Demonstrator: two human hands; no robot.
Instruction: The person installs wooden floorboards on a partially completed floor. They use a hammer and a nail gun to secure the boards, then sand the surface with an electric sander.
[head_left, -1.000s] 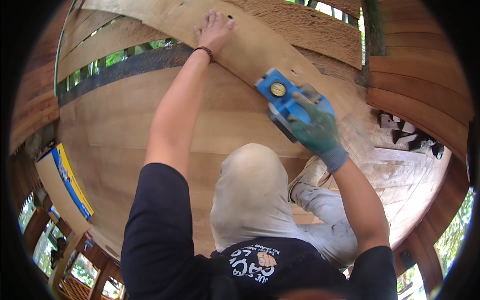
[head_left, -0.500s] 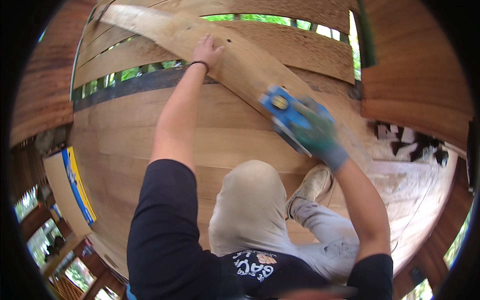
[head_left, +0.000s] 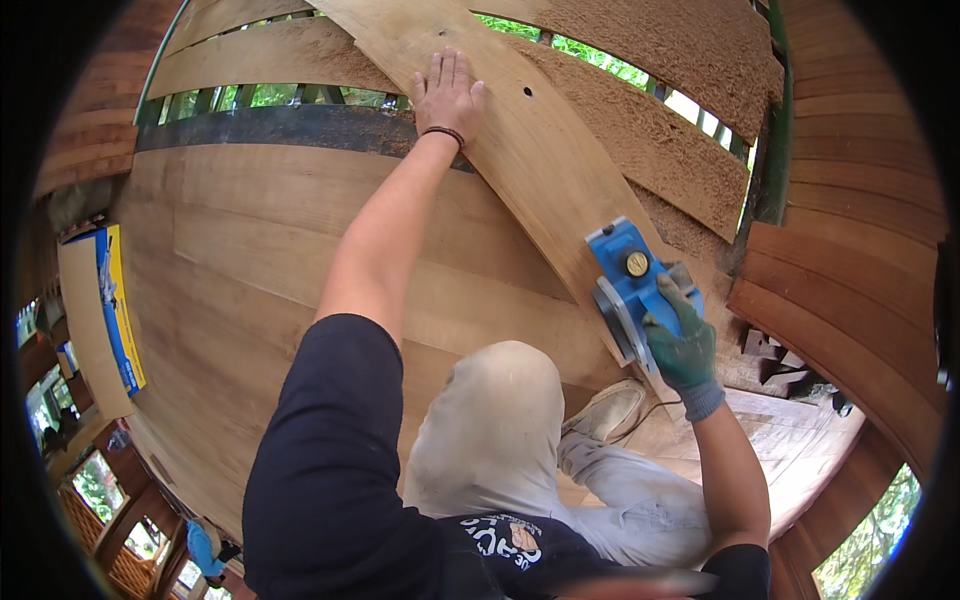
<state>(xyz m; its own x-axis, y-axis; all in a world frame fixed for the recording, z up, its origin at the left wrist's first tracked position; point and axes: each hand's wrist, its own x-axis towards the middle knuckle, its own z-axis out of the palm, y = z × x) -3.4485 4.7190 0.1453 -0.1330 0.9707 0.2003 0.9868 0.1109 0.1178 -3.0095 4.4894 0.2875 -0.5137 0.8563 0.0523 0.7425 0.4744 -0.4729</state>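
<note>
A long wooden plank [head_left: 540, 140] runs diagonally from the far middle toward the near right, with a few dark holes in its face. Bare and flat, my left hand [head_left: 449, 98] presses on its far part, fingers stretched out; a dark bracelet circles the wrist. My right hand [head_left: 684, 343], in a green and grey work glove, is wrapped round the handle of a blue electric planer [head_left: 627, 262]. The planer sits on the near right part of the plank. Its underside against the wood is hidden.
Sawdust covers slatted boards [head_left: 660, 140] beyond the plank, with gaps showing greenery. A wooden floor [head_left: 250, 260] spreads at left. A cardboard box [head_left: 95, 320] with blue and yellow print stands far left. Wood scraps [head_left: 775, 360] lie at right. My shoe [head_left: 606, 410] rests near the plank's near end.
My right hand has moved the planer nearer and to the right along the plank. My left hand stays flat on the wood. The whole view has shifted and turned somewhat.
</note>
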